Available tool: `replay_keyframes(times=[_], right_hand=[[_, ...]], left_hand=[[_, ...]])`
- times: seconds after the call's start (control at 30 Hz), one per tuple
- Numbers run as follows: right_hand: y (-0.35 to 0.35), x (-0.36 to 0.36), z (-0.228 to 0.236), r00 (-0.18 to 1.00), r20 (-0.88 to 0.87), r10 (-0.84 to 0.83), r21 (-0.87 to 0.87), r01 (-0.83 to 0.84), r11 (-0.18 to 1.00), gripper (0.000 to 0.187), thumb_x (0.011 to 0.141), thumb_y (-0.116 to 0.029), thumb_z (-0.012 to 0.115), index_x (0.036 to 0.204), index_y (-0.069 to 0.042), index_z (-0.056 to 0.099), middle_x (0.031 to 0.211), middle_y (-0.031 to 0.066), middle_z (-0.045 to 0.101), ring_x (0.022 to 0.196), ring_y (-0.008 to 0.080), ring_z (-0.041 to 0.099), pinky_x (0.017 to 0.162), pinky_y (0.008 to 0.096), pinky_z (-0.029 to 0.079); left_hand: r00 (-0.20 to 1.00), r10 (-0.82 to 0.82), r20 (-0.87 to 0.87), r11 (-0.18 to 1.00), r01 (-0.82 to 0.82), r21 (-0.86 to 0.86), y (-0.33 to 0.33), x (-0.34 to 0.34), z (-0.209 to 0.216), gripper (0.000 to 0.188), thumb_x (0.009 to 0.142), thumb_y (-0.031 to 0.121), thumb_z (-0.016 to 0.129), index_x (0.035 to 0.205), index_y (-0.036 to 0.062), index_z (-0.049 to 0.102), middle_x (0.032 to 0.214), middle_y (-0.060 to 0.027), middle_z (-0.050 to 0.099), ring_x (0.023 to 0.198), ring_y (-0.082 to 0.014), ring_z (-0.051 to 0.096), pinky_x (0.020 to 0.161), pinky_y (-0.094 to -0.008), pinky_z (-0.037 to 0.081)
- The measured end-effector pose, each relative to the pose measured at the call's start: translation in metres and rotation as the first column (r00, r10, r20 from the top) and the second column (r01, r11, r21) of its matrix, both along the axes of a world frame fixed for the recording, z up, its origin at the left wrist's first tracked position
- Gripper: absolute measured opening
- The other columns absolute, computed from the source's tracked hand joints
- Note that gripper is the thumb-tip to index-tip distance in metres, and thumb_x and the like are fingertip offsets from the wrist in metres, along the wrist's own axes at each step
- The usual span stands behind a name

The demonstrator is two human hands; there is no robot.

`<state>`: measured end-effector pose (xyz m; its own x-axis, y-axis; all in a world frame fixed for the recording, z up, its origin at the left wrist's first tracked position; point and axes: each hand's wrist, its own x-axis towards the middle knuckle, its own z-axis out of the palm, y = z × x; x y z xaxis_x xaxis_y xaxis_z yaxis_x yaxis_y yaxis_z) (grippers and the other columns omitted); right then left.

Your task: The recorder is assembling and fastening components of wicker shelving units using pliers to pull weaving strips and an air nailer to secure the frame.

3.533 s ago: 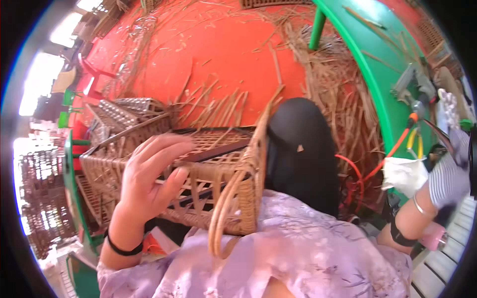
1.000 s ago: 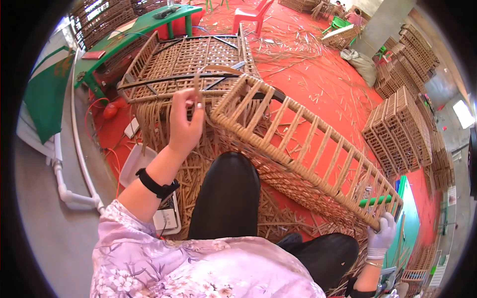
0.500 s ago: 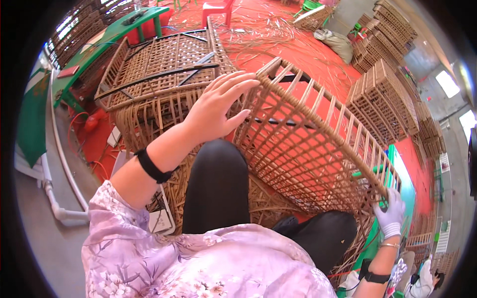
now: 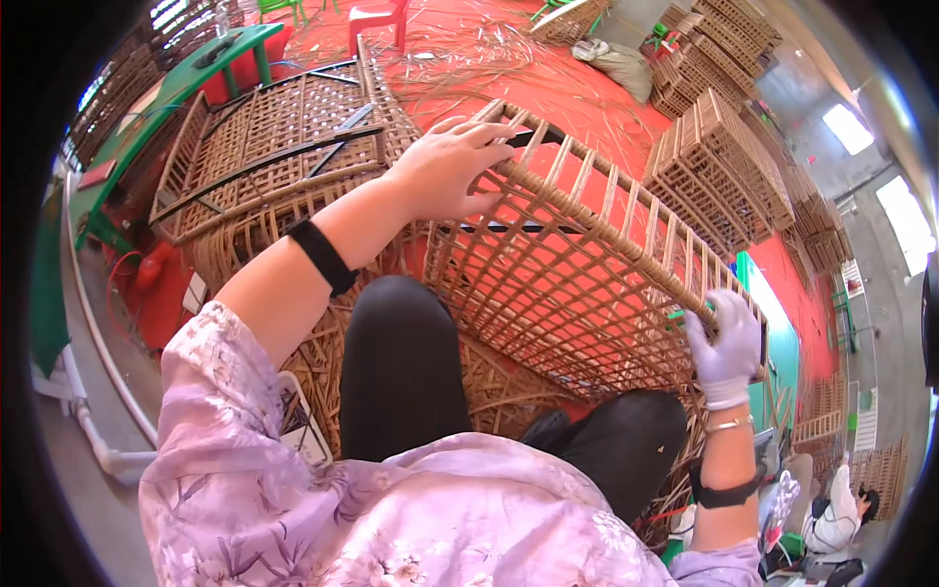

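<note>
A brown woven wicker basket point(image 4: 587, 293) stands tilted across my knees, its slatted side upward and its lattice side toward me. My bare left hand point(image 4: 452, 168) is at its upper left corner, with the fingers over the rim and the thumb against the near side. On the right end of the same rim, my right hand point(image 4: 726, 342) in a pale glove has its fingers curled round the edge. The basket hides part of both hands' grip.
Another wicker piece with black strips point(image 4: 284, 147) lies at left. Stacked baskets point(image 4: 719, 176) stand at right, and a green table point(image 4: 186, 88) is far left. Loose cane strips point(image 4: 494, 377) cover the floor by my legs. A red chair point(image 4: 380, 27) stands behind; another person point(image 4: 836, 519) sits lower right.
My left hand has gone from lying stretched by the corner to bending its fingers over it. My right hand has moved up along the rim. The whole view has shifted a little.
</note>
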<state>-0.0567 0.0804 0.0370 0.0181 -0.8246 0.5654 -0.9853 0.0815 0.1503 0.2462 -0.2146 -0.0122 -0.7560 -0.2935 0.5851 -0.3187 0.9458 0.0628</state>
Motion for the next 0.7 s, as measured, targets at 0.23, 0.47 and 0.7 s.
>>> replay_keyframes(times=[0.23,0.47,0.7], right_hand=[[-0.095,0.074,-0.023,0.982,-0.011,0.189,-0.024,-0.189,0.982,0.039,0.077,-0.021,0.072,0.111,-0.011,0.056,0.112,0.0087,0.057,0.105,0.0292,0.056,0.092,0.0425,0.043],[-0.146,0.099,-0.038,0.991,0.013,0.132,-0.054,-0.131,0.990,0.040,0.072,-0.017,0.073,0.107,-0.011,0.053,0.104,0.0094,0.057,0.099,0.0305,0.057,0.085,0.0427,0.044],[-0.148,0.093,-0.046,0.975,0.108,0.192,-0.047,-0.188,0.981,0.039,0.073,-0.013,0.072,0.107,-0.010,0.053,0.101,0.0109,0.057,0.090,0.0321,0.059,0.082,0.0453,0.045]], left_hand=[[0.997,0.020,0.077,1.000,-0.019,-0.018,0.008,-0.007,0.006,0.048,0.079,0.020,0.069,0.124,0.0081,0.055,0.127,-0.0069,0.057,0.118,-0.0277,0.054,0.103,-0.0412,0.040],[0.969,0.103,0.223,0.993,-0.086,-0.087,0.007,-0.013,0.014,0.043,0.076,0.014,0.071,0.115,0.0096,0.054,0.113,-0.0048,0.059,0.106,-0.0255,0.060,0.095,-0.0386,0.046],[0.992,0.060,0.111,0.987,-0.042,-0.155,-0.001,-0.010,0.001,0.042,0.079,0.019,0.071,0.117,0.0102,0.056,0.112,-0.0034,0.061,0.103,-0.0243,0.062,0.090,-0.0375,0.049]])
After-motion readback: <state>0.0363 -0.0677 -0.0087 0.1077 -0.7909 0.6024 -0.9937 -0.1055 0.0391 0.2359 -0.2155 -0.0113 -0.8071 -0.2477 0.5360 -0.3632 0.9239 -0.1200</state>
